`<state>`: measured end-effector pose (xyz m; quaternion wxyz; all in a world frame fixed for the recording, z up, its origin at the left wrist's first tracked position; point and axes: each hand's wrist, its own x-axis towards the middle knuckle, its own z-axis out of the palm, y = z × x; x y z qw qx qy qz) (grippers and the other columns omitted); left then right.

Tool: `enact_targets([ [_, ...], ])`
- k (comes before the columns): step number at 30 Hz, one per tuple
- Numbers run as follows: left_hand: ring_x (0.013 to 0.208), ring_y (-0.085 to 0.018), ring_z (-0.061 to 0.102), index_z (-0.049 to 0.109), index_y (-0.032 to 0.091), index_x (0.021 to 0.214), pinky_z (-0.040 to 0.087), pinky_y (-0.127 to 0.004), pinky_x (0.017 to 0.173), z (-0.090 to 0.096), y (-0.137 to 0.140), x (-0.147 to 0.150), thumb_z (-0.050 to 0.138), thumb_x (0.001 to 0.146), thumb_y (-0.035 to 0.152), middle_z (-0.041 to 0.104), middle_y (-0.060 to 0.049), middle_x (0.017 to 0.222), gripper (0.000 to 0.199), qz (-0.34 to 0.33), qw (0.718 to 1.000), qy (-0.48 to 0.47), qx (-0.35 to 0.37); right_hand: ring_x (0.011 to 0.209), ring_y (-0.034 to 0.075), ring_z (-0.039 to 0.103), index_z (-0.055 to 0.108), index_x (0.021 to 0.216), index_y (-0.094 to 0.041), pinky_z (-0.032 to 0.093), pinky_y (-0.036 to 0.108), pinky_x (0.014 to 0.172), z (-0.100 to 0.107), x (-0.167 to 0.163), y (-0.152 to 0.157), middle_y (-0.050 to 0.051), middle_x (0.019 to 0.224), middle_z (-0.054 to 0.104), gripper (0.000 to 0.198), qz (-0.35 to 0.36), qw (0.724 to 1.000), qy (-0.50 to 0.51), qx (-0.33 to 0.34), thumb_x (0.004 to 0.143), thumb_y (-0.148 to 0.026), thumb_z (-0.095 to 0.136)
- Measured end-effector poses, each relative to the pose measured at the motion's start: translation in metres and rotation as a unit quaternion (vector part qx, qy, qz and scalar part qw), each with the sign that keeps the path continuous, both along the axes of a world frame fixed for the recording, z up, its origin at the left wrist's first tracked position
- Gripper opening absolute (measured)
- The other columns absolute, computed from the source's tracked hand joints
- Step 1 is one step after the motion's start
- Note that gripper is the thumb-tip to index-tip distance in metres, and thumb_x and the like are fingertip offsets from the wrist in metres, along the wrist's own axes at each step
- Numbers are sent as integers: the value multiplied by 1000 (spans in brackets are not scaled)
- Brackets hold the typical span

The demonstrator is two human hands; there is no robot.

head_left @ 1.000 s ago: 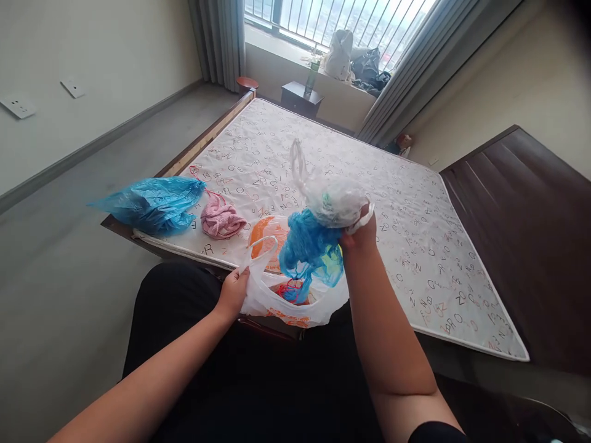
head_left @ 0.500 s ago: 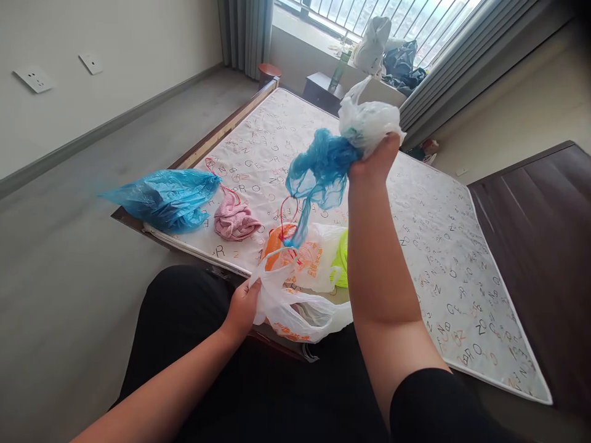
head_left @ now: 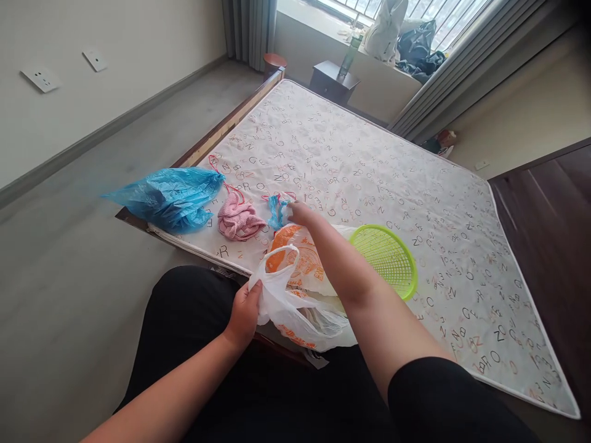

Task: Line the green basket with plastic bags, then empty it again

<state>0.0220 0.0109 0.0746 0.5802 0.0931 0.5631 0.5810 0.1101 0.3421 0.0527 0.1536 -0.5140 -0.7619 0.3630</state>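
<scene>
My left hand [head_left: 245, 309] is closed on the handle area of a white plastic bag [head_left: 295, 317] with orange print, whose mouth gapes toward me. Low over the mattress, my right hand [head_left: 300, 213] is wrapped round a crumpled blue plastic bag [head_left: 276, 212] with a red drawstring; a bit of white shows at its fingers, which are partly hidden. Just below it lies another white plastic bag [head_left: 302, 255] with orange print. A pink cloth [head_left: 237, 218] rests to the left, beside a larger blue drawstring bag [head_left: 170, 200]. My right forearm partly covers a lime-green mesh basket [head_left: 385, 258].
The letter-printed mattress [head_left: 341, 166] lies on a wooden bed frame [head_left: 231, 126]. Behind it are a dark nightstand [head_left: 333, 83] with a green bottle [head_left: 349, 56], a reddish-brown bin [head_left: 274, 64] and bags on the windowsill [head_left: 388, 27]. A dark brown headboard [head_left: 549, 227] stands at right.
My right hand has come down and left from high over the mattress, bringing the blue bag and white plastic to the spot beside the pink cloth. More of the green basket shows. My left hand keeps its grip.
</scene>
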Motion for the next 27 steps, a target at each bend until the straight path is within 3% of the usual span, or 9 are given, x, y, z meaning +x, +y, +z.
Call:
enact_targets([
  [3,94,-31,74,75,13,108,58,-33,74,-1,-1,-1,82,70,66,79,-10,94,66,32,999,1,8,115,17,62,64,121,-5,42,33,106,1,7,-12,16,126,65,41,34,996,-73,-34,82,-16,68],
  [5,93,-31,74,75,12,108,59,-33,73,-2,-2,-2,83,71,63,79,-10,94,63,43,999,-1,20,119,25,61,51,148,-15,46,40,107,20,14,-13,19,144,56,73,56,988,-139,-25,78,-8,70],
  [7,90,-29,75,76,12,107,59,-32,72,-1,-3,-2,85,72,59,80,-9,92,59,52,998,-2,26,122,28,60,40,159,-21,47,44,106,49,24,-20,19,152,50,81,55,986,-154,18,83,-6,63],
  [11,83,-24,76,78,14,100,59,-28,71,3,-4,0,90,66,52,80,-7,91,52,78,996,-8,30,107,24,62,64,131,-18,49,39,97,125,53,-78,13,124,65,43,29,992,-75,101,91,-13,51],
  [16,89,-26,77,78,14,99,60,-30,78,7,-4,1,91,61,49,81,-7,93,53,112,993,8,38,77,14,56,65,95,-19,46,28,76,185,103,-214,0,83,64,16,111,991,77,-19,91,-17,50],
  [18,92,-27,77,78,15,99,60,-31,81,7,-3,1,90,62,48,81,-6,93,52,126,991,13,38,75,13,56,64,90,-20,43,26,73,179,118,-263,-1,81,64,12,140,985,70,-76,91,-16,52],
  [21,95,-27,77,78,15,95,60,-31,83,5,-5,1,89,63,48,81,-6,94,47,131,990,8,46,75,16,58,65,85,-21,43,28,70,141,127,-306,2,84,69,17,121,985,6,-125,90,-11,53],
  [24,98,-29,76,79,15,95,60,-33,86,0,-10,4,89,64,48,81,-8,98,46,94,993,7,71,84,21,64,71,85,-20,48,31,77,99,124,-312,5,87,72,18,77,992,-14,-96,89,-9,58],
  [27,91,-30,76,79,14,87,61,-38,86,-4,-17,5,84,68,53,80,-11,89,44,15,994,40,103,93,24,67,78,97,-19,49,32,90,80,120,-302,7,93,75,20,74,996,-33,-37,91,-11,61],
])
